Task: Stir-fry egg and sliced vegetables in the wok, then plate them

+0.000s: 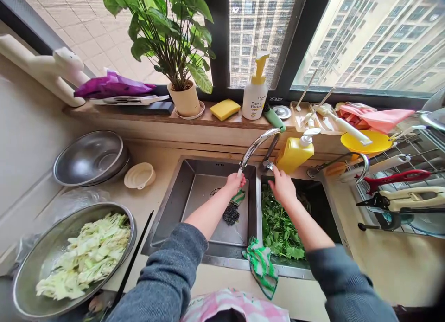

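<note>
My left hand [237, 182] is in the left sink basin [205, 180], just under the spout of the chrome faucet [259, 143]. Its fingers are curled, and whatever they may hold is hidden. Below it on the basin floor lie a green-and-white striped cloth [238, 197] and a dark mesh scrubber [231, 214]. With its fingertips, my right hand [284, 187] grips the faucet lever [267, 164], above the divider. Green leafy vegetables [281, 224] fill much of the right basin below that hand.
A green-and-white rag [261, 266] drapes over the sink's front rim. At left stand a bowl of cut cabbage [86, 252] and a metal bowl [91, 157]. A yellow pump bottle [295, 154] is behind the right basin. Red scissors [399, 178] hang at the rack.
</note>
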Demonstrator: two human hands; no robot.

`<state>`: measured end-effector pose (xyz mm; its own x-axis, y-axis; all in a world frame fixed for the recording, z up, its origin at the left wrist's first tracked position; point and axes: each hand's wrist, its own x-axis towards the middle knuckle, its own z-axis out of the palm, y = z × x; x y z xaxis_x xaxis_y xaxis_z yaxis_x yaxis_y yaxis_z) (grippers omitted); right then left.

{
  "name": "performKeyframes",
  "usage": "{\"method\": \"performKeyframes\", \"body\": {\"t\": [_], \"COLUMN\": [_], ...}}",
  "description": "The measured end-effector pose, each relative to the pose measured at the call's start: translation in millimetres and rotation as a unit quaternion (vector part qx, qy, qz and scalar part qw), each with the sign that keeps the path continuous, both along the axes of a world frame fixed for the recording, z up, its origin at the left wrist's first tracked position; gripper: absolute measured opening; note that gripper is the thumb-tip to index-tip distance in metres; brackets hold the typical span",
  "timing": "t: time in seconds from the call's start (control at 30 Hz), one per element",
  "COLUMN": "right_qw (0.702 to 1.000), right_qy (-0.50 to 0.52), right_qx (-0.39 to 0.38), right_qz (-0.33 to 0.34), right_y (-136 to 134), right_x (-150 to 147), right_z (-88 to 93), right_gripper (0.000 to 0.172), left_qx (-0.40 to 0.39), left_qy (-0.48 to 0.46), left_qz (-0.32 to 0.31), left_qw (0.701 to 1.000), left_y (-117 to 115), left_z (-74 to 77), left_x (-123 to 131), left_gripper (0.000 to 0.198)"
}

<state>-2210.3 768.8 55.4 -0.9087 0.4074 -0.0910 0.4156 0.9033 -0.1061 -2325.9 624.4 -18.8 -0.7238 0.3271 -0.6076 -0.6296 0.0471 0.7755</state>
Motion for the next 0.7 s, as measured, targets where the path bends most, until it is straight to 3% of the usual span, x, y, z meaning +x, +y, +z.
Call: {"method": "performKeyframes", "body": {"t": [0.07, 0.13, 0.2, 0.27, 0.37, 0.43, 0.5, 0.6, 0.7], "right_qw": [0.992, 0.965, 0.958, 0.952, 0.938, 0.917, 0.878, 0.826, 0.812], "right_qy": [0.042, -0.053, -0.108, -0.093, 0.001, 0.074, 0.133, 0.162, 0.167], "right_qx": [-0.108, -0.226, -0.254, -0.286, -0.343, -0.391, -0.460, -0.536, -0.556], "right_qz": [0.054, 0.119, 0.083, 0.057, 0.045, 0.026, -0.024, -0.067, -0.060], "right_y": [-27.8, -54.7, -72.3, -78.6, -76.1, -73.6, -72.4, -72.4, -79.1], "right_x": [65.8, 137.3, 191.4, 211.0, 174.1, 122.9, 67.5, -4.7, -52.9], "right_z": [-19.0, -44.1, -65.7, -76.6, -73.7, -67.1, -62.8, -64.1, -70.0], "right_gripper": [0.044, 0.048, 0.073, 0.067, 0.056, 0.050, 0.041, 0.034, 0.038], "left_qx": [0.007, 0.013, 0.015, 0.014, 0.008, 0.006, 0.009, 0.021, 0.046], "left_qy": [0.015, 0.026, 0.033, 0.035, 0.028, 0.022, 0.013, -0.024, -0.085], "left_qz": [-0.015, -0.034, -0.057, -0.077, -0.101, -0.111, -0.111, -0.102, -0.104], "left_qw": [1.000, 0.999, 0.998, 0.996, 0.994, 0.994, 0.994, 0.994, 0.990], "left_y": [0.3, 0.8, 2.9, 5.4, 0.9, -12.5, -32.9, -62.8, -75.1], "left_z": [2.4, 5.6, 8.6, 9.9, 7.8, 5.0, 2.5, -0.8, -7.8], "left_x": [-4.5, -12.0, -19.7, -24.2, -20.8, -12.8, -3.3, 7.3, 8.6], "left_gripper": [0.022, 0.021, 0.020, 0.020, 0.028, 0.032, 0.031, 0.036, 0.059]}}
